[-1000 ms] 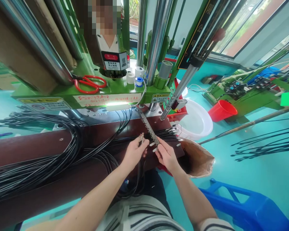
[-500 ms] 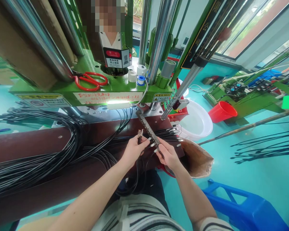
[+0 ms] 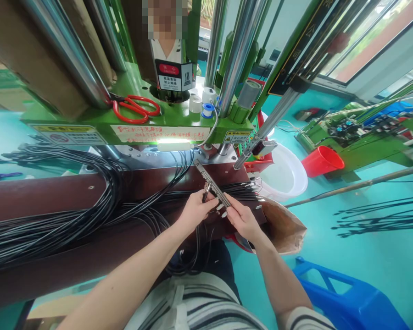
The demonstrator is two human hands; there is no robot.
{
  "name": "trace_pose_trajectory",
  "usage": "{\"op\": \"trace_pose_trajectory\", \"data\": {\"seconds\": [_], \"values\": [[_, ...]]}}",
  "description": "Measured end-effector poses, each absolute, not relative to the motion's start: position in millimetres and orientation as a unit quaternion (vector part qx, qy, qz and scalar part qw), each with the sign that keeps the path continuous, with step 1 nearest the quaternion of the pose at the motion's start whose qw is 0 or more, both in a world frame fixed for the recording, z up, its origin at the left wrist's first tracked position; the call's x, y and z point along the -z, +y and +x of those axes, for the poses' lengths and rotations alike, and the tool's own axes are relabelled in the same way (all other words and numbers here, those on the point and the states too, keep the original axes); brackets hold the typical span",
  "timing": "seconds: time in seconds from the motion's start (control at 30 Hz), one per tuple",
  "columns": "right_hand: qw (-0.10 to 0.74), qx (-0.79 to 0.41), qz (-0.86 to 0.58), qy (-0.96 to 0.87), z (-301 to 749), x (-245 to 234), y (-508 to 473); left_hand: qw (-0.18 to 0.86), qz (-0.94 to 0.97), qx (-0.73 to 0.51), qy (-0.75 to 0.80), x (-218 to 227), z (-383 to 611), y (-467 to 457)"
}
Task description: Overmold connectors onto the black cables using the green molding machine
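The bar (image 3: 212, 182) slants from far left to near right, right hand (image 3: 242, 219) gripping its near end, left hand (image 3: 195, 211) pinching leads (image 3: 205, 194) beside its left edge.

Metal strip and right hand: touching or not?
Touching. The head view shows the right hand holding the near end of the metal strip, thumb and index finger against it with no visible gap.

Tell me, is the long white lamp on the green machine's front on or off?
On. The lamp glows bright white along its upper edge, just below the handwritten label.
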State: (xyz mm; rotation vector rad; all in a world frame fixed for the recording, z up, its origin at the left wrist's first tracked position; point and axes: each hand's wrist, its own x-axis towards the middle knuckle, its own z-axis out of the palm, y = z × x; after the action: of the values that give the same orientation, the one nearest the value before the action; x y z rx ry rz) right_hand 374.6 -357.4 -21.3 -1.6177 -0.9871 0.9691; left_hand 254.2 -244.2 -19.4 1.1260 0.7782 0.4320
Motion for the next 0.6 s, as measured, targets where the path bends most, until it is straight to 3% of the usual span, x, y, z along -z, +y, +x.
{"op": "trace_pose_trajectory", "data": {"seconds": [0.27, 0.43, 0.6], "values": [[0.606, -0.449, -0.609, -0.244, 385, 17, -367, 0.749, 0.459, -0.336, 0.339, 8, 246, -226], [0.609, -0.442, -0.606, -0.256, 388, 19, -371, 0.785, 0.462, -0.251, 0.329, 7, 247, -232], [0.596, -0.463, -0.597, -0.273, 389, 23, -371, 0.792, 0.45, -0.252, 0.327, 10, 254, -245]]}}
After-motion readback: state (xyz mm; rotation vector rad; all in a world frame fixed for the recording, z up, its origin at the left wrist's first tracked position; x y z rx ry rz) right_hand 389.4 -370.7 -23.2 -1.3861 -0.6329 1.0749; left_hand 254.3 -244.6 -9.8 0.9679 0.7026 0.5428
